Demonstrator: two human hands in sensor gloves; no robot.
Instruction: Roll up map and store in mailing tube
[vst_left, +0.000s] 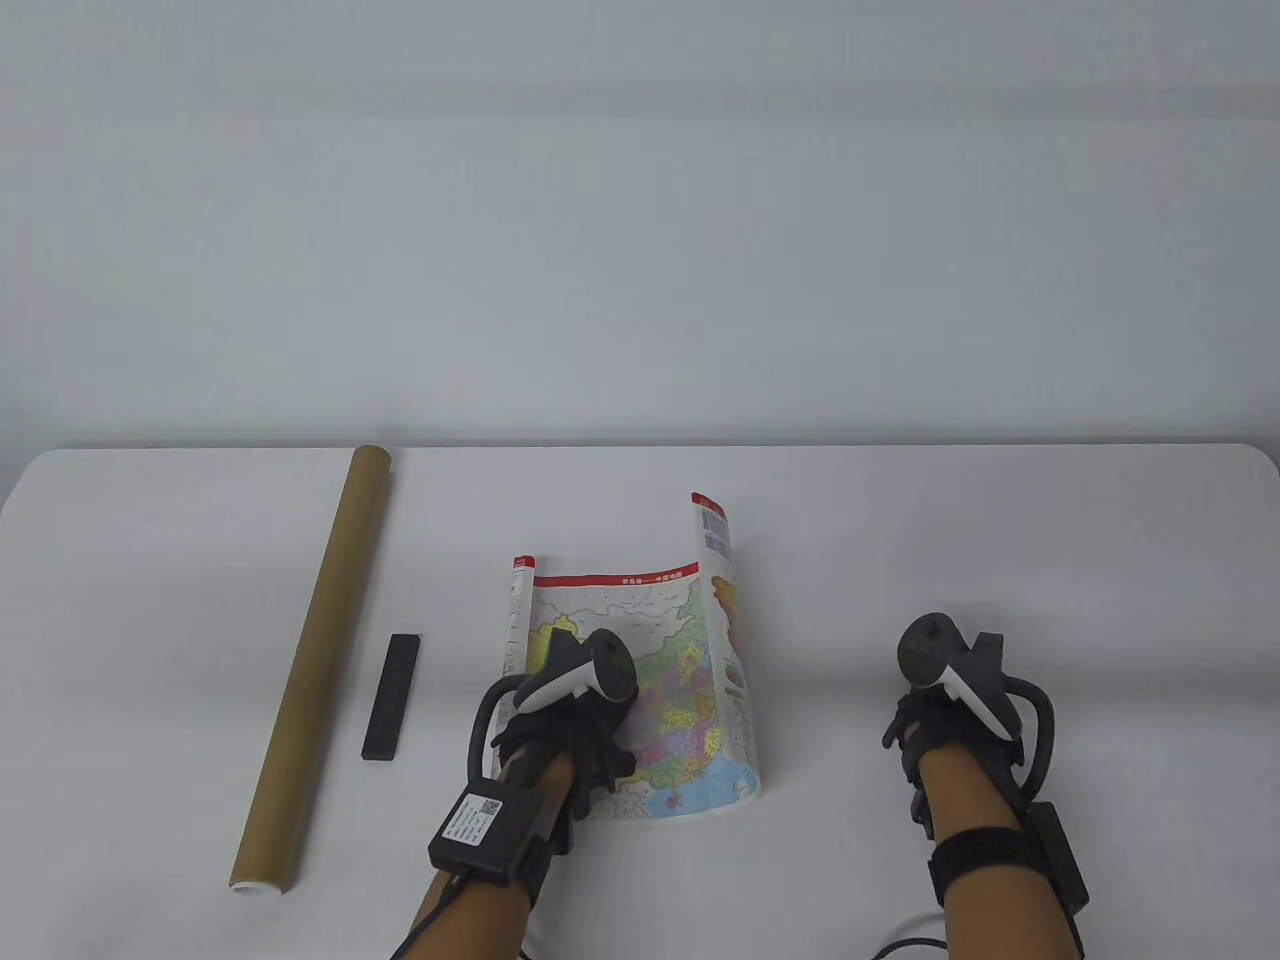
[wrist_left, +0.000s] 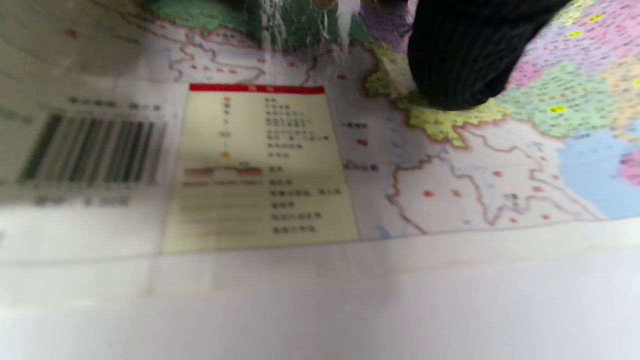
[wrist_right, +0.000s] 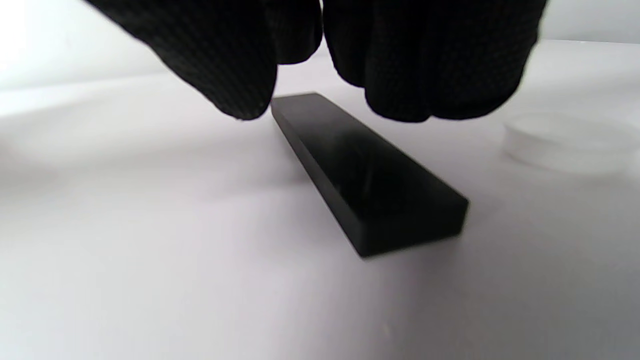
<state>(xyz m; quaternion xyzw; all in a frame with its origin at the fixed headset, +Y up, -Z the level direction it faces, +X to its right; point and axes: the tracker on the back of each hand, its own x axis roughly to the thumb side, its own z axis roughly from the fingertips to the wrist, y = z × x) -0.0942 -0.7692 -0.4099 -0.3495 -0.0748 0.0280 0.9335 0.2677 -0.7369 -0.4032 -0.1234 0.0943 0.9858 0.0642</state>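
The colourful map (vst_left: 665, 670) lies on the table with its left and right edges curling up; it also shows in the left wrist view (wrist_left: 450, 175). My left hand (vst_left: 575, 745) rests flat on the map's near-left part, and one gloved fingertip (wrist_left: 460, 65) presses on the print. The brown mailing tube (vst_left: 318, 660) lies to the left, apart from both hands. My right hand (vst_left: 940, 710) is low over the table to the right of the map. In the right wrist view its thumb and fingers (wrist_right: 425, 65) straddle the far end of a black bar (wrist_right: 370, 185) lying flat; whether they touch it is unclear.
A second black bar (vst_left: 392, 697) lies between the tube and the map. A white round cap (wrist_right: 565, 145) sits on the table beside the right hand. The tube's near end (vst_left: 255, 885) shows a white cap. The table's far edge (vst_left: 640, 447) runs behind the map.
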